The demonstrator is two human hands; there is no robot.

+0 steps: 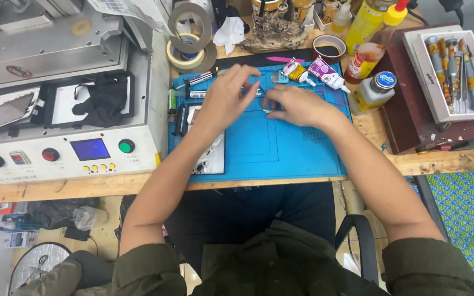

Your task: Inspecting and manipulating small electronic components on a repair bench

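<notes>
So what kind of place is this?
Probably a small electronics repair bench: a blue work mat, a tray of screwdrivers and a machine with buttons.

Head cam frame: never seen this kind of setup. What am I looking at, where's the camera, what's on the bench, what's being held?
There is no robot here. A person works with bare hands, and the single camera sits on their head, looking down over their arms and lap.

Both hands meet over a blue work mat on a wooden bench. The left hand and right hand pinch at something small between the fingertips; it is too small to identify.

At the mat's far edge lie small glue tubes. To the right stand a clear bottle with a blue cap, yellow squeeze bottles and a white tray of screwdrivers. Tape rolls sit behind the left hand. On the left is a grey machine with red and green buttons and a small blue screen.
</notes>
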